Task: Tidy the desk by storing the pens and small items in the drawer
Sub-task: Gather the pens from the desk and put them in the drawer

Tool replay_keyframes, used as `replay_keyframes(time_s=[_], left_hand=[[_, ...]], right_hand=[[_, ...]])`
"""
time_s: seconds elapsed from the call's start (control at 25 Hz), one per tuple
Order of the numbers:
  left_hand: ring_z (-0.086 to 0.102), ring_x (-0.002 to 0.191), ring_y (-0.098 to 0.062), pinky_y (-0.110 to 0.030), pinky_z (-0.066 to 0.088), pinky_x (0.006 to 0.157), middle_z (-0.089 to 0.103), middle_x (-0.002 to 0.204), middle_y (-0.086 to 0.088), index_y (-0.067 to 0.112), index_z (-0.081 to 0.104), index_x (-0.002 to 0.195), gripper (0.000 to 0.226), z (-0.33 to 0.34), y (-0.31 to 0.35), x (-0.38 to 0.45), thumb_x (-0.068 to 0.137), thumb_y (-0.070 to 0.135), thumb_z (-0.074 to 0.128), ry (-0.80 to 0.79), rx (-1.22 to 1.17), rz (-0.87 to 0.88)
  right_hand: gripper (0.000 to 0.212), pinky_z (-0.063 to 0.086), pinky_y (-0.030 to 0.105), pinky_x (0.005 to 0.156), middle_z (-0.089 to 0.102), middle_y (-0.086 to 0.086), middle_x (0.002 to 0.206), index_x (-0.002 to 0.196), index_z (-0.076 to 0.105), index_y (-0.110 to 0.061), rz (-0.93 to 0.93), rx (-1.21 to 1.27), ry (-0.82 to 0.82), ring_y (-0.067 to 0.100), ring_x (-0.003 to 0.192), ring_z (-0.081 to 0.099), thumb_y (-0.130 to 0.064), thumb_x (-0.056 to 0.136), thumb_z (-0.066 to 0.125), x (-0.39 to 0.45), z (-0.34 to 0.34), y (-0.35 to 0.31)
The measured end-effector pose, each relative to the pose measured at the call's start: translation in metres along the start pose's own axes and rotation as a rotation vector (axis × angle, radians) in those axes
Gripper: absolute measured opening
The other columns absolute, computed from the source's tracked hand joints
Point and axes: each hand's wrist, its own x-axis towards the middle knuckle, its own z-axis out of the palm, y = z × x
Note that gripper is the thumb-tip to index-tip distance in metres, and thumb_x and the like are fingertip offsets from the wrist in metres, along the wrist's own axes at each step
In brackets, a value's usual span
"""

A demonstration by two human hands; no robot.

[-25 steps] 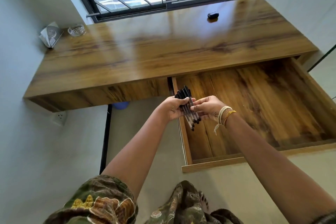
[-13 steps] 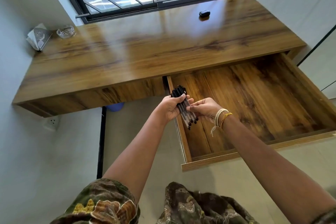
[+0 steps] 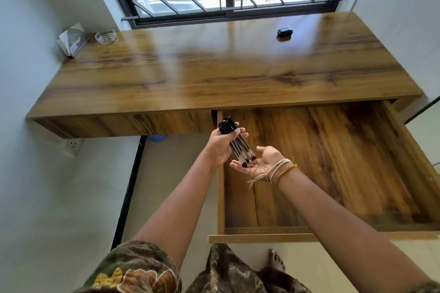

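My left hand (image 3: 220,147) grips a bundle of several clear pens with black caps (image 3: 235,141), held over the left edge of the pulled-out wooden drawer (image 3: 333,169). The pens' tips rest against the palm of my right hand (image 3: 258,164), which lies open and palm up just below them, threads tied round its wrist. The drawer's bottom shows bare wood. A small black case (image 3: 284,31) lies on the desk top (image 3: 214,74) at the far right, near the window.
A glass ashtray (image 3: 106,36) and a clear tissue holder (image 3: 71,41) stand at the desk's far left corner. The drawer's front panel (image 3: 285,237) juts toward my legs. A wall socket (image 3: 73,144) sits under the desk at left.
My right hand has let go of the pens and turned palm up beneath their tips. The left hand alone now holds the bundle. The view has tilted up a little.
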Motion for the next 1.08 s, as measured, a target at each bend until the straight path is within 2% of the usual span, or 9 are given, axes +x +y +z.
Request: replay_keyframes(time_s=[0.12, 0.28, 0.48, 0.6, 0.72, 0.84, 0.88, 0.96, 1.08], left_hand=[[0.068, 0.094, -0.026, -0.046, 0.053, 0.093, 0.067, 0.096, -0.014, 0.006, 0.06, 0.106, 0.017, 0.015, -0.01, 0.003, 0.094, -0.004, 0.053, 0.038, 0.014, 0.023], [0.068, 0.098, -0.028, -0.05, 0.051, 0.097, 0.068, 0.099, -0.014, 0.005, 0.058, 0.11, 0.019, 0.022, -0.011, 0.007, 0.093, -0.004, 0.054, 0.055, 0.046, 0.042], [0.069, 0.099, -0.029, -0.047, 0.055, 0.089, 0.068, 0.103, -0.014, 0.005, 0.057, 0.112, 0.02, 0.026, -0.015, 0.007, 0.093, -0.003, 0.054, 0.073, 0.018, 0.017], [0.068, 0.098, -0.03, -0.048, 0.053, 0.092, 0.067, 0.1, -0.013, 0.004, 0.057, 0.111, 0.018, 0.028, -0.021, 0.008, 0.094, -0.002, 0.053, 0.09, 0.052, 0.026], [0.068, 0.097, -0.031, -0.05, 0.051, 0.095, 0.066, 0.099, -0.013, 0.003, 0.058, 0.111, 0.018, 0.031, -0.029, 0.006, 0.094, -0.002, 0.054, 0.104, 0.098, 0.031], [0.069, 0.095, -0.03, -0.045, 0.058, 0.084, 0.067, 0.098, -0.015, 0.003, 0.057, 0.111, 0.018, 0.029, -0.032, 0.006, 0.094, -0.002, 0.054, 0.13, 0.075, -0.001], [0.069, 0.094, -0.03, -0.043, 0.059, 0.081, 0.067, 0.098, -0.015, 0.002, 0.057, 0.111, 0.018, 0.027, -0.033, 0.006, 0.094, -0.002, 0.054, 0.124, 0.061, -0.023], [0.069, 0.098, -0.031, -0.043, 0.058, 0.085, 0.068, 0.099, -0.015, 0.001, 0.057, 0.113, 0.02, 0.024, -0.036, 0.006, 0.093, -0.002, 0.055, 0.095, 0.061, -0.087], [0.068, 0.101, -0.031, -0.044, 0.055, 0.091, 0.068, 0.1, -0.016, -0.001, 0.056, 0.118, 0.027, 0.02, -0.044, 0.011, 0.092, -0.002, 0.056, 0.053, 0.074, -0.188]], right_hand=[[0.059, 0.044, 0.049, 0.103, 0.041, 0.031, 0.14, 0.141, 0.027, 0.009, -0.021, -0.037, 0.067, 0.044, 0.126, 0.048, -0.036, 0.102, 0.03, -0.001, -0.006, -0.023], [0.058, 0.04, 0.048, 0.107, 0.043, 0.029, 0.141, 0.141, 0.03, 0.008, 0.014, -0.081, 0.07, 0.041, 0.128, 0.047, -0.035, 0.103, 0.028, 0.001, -0.016, -0.033], [0.049, 0.048, 0.045, 0.097, 0.052, 0.028, 0.132, 0.133, 0.038, 0.009, 0.015, -0.176, 0.053, 0.04, 0.121, 0.054, -0.026, 0.101, 0.024, 0.006, -0.019, -0.041], [0.042, 0.052, 0.042, 0.094, 0.06, 0.025, 0.119, 0.121, 0.05, 0.01, 0.041, -0.272, 0.042, 0.036, 0.116, 0.059, -0.017, 0.099, 0.027, 0.005, -0.025, -0.037], [0.04, 0.052, 0.04, 0.092, 0.064, 0.022, 0.107, 0.114, 0.056, 0.005, 0.006, -0.435, 0.022, 0.031, 0.106, 0.064, -0.02, 0.1, 0.028, 0.005, -0.032, -0.031], [0.034, 0.056, 0.035, 0.08, 0.064, 0.02, 0.107, 0.116, 0.055, 0.001, -0.105, -0.692, -0.096, 0.027, 0.093, 0.066, -0.022, 0.101, 0.035, 0.005, -0.041, -0.037], [0.031, 0.057, 0.034, 0.078, 0.064, 0.021, 0.109, 0.119, 0.054, 0.002, -0.122, -0.789, -0.142, 0.026, 0.093, 0.066, -0.018, 0.099, 0.041, 0.005, -0.044, -0.04], [0.029, 0.057, 0.036, 0.083, 0.061, 0.022, 0.116, 0.122, 0.053, 0.002, -0.097, -0.966, -0.187, 0.029, 0.102, 0.065, -0.007, 0.095, 0.051, 0.005, -0.047, -0.045], [0.038, 0.056, 0.042, 0.09, 0.058, 0.024, 0.122, 0.126, 0.049, 0.001, -0.004, -1.017, -0.196, 0.035, 0.112, 0.062, 0.001, 0.089, 0.058, 0.011, -0.05, -0.048]])
